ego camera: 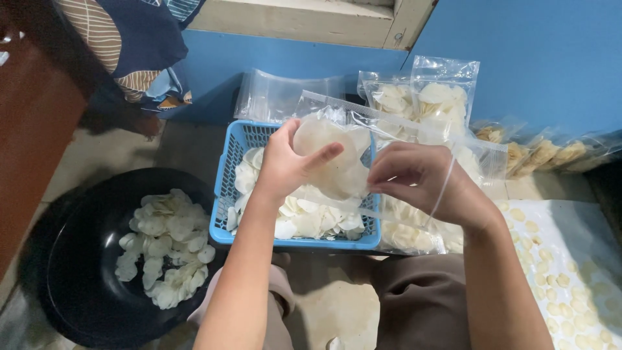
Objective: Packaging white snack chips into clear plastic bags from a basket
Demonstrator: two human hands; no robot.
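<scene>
knees below, both hands meet over the blue basket (228, 170): left hand (285, 165) pinches a pale cracker (324, 146) at the clear bag (363, 188), whose mouth, seemingly, the right hand (421, 178) pinches open just beside it.

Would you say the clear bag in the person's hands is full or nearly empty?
Nearly empty: the clear bag shows about one pale cracker inside, gripped by the left hand.

Your left hand (285, 165) was raised ahead of you, wrist bent, thumb stretched out to the right and fingers curled in a pinch. Your right hand (421, 178) sat close beside it, knuckles up, fingertips pinched together and pointing left. Both bare forearms rose from below, converging toward the middle.
</scene>
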